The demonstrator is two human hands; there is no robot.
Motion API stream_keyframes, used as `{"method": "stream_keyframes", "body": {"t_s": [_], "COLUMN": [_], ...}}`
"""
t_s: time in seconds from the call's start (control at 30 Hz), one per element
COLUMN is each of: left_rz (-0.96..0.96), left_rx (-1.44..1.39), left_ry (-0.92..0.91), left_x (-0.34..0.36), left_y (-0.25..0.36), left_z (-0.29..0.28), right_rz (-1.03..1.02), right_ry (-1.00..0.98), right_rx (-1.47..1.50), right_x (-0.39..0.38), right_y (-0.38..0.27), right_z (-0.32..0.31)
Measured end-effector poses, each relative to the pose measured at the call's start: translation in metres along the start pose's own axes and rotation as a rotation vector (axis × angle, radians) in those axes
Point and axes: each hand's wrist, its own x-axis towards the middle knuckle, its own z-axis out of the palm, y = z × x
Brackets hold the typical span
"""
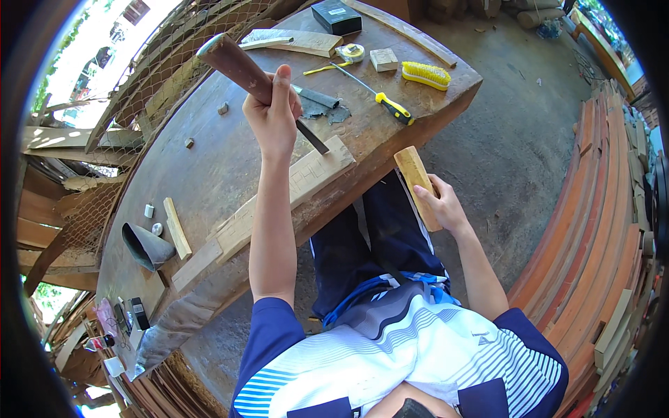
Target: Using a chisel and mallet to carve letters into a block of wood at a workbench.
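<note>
- The person's striped shirt [418, 348] fills the lower edge, smooth white and blue cloth; its lower part is cut off.
- The right hand [440, 203] is clamped on a pale, squared wooden block [417, 182], held off the tabletop's near edge, above the lap.
- The left hand [273, 115] is closed around a dark, rounded wooden handle [233, 63] of a chisel; its flat metal blade [311, 136] slants down to a long pale plank [279, 202] lying along the near edge. Whether the tip touches the wood is hard to make out.
- The tabletop [230, 153] is a thick, worn brown slab with rough edges.
- Toward its far edge lie a yellow-handled screwdriver [380, 97], a yellow bristle brush [426, 74], a small wood cube [384, 59] and a black box [336, 15].
</note>
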Motion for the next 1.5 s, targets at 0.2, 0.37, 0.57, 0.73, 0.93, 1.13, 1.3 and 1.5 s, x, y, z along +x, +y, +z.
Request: {"method": "stream_keyframes", "body": {"t_s": [0.2, 0.37, 0.57, 0.73, 0.93, 1.13, 1.3, 1.5], "left_rz": [0.010, 0.005, -0.104, -0.104, -0.135, -0.155, -0.138, -0.179], "left_rx": [0.096, 0.172, 0.015, -0.106, -0.226, -0.183, -0.132, -0.107], "left_ry": [0.039, -0.032, -0.228, -0.205, -0.200, -0.243, -0.231, -0.243], "left_x": [-0.008, -0.009, 0.002, -0.002, 0.002, 0.004, 0.000, 0.005], "left_y": [-0.002, -0.002, 0.000, 0.001, 0.002, 0.003, 0.004, 0.000], "left_z": [0.012, 0.017, 0.012, 0.011, 0.006, 0.009, 0.011, 0.007], "right_rz": [0.012, 0.013, 0.002, 0.016, 0.021, 0.013, 0.005, -0.118], "right_ry": [0.002, 0.003, -0.002, 0.001, -0.012, -0.007, -0.013, -0.019], "right_rx": [0.008, 0.007, -0.013, -0.015, -0.023, -0.017, -0.028, -0.056], "right_x": [-0.004, -0.004, -0.003, -0.002, 0.000, 0.000, 0.000, 0.018], "right_y": [0.005, 0.004, 0.001, 0.006, 0.001, 0.005, 0.002, -0.039], "right_z": [0.003, 0.004, 0.005, 0.004, 0.006, 0.004, 0.005, -0.013]}}
